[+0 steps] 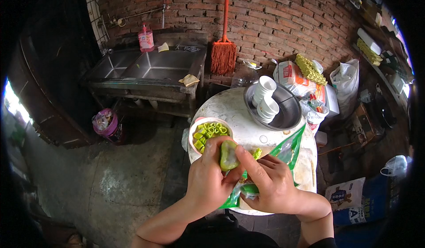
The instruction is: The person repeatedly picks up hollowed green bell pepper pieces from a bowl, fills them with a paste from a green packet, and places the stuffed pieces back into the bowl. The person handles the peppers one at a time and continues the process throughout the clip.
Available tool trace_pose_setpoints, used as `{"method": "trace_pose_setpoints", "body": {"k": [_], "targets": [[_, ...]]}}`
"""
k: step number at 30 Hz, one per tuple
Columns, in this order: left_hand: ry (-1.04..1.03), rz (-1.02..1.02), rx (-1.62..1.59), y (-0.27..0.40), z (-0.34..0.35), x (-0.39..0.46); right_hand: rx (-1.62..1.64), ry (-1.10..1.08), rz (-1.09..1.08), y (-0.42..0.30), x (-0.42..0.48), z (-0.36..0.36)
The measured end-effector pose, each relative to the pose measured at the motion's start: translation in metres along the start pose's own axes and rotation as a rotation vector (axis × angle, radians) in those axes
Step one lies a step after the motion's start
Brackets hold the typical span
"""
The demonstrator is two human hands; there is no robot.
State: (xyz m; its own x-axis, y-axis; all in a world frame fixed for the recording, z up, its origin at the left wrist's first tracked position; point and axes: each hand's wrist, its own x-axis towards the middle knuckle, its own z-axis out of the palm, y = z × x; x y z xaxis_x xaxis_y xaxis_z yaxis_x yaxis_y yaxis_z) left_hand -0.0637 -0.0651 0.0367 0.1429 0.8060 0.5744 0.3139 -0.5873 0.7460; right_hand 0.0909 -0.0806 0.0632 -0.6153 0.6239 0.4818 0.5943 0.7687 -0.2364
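My left hand (212,171) grips a yellow-green vegetable piece (229,155), with a pale whitish hollow or filling facing up. The index finger of my right hand (272,181) touches the right edge of that piece. Its other fingers are curled, and something green shows between the finger and thumb; whether it is held or part of the bag below is unclear. Beneath my hands lies a green and clear plastic bag (290,148). Just beyond my left hand, a pink-rimmed bowl (191,136) holds several hollow green vegetable rings (212,128). A bumpy light-green piece (257,153) shows behind my right fingers.
On the round white table (219,103), a metal basin (294,118) holds stacked white cups (265,92). A steel double sink (166,67) and a red mop (223,57) stand by the brick wall. A pink bucket (111,132) is on the left; sacks (345,78) crowd the right.
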Motion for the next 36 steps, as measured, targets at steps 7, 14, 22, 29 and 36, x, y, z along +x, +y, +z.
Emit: {"method": "trace_pose_setpoints", "body": {"k": [7,14,22,29,36], "targets": [[0.058,-0.035,0.071,-0.005,0.003,-0.003,0.068,0.04,0.045,-0.012,0.002,0.018],[0.072,0.036,0.154,-0.009,0.001,-0.004,0.012,0.058,0.035,-0.015,0.002,0.019],[0.06,-0.009,0.192,-0.006,-0.002,-0.004,0.001,-0.027,0.003,-0.008,-0.001,0.019],[0.065,-0.048,0.049,-0.011,-0.004,0.001,0.417,0.113,0.018,0.006,-0.016,0.018],[0.006,-0.035,-0.143,-0.02,0.0,-0.001,1.114,0.132,0.206,0.021,-0.015,0.027]]}}
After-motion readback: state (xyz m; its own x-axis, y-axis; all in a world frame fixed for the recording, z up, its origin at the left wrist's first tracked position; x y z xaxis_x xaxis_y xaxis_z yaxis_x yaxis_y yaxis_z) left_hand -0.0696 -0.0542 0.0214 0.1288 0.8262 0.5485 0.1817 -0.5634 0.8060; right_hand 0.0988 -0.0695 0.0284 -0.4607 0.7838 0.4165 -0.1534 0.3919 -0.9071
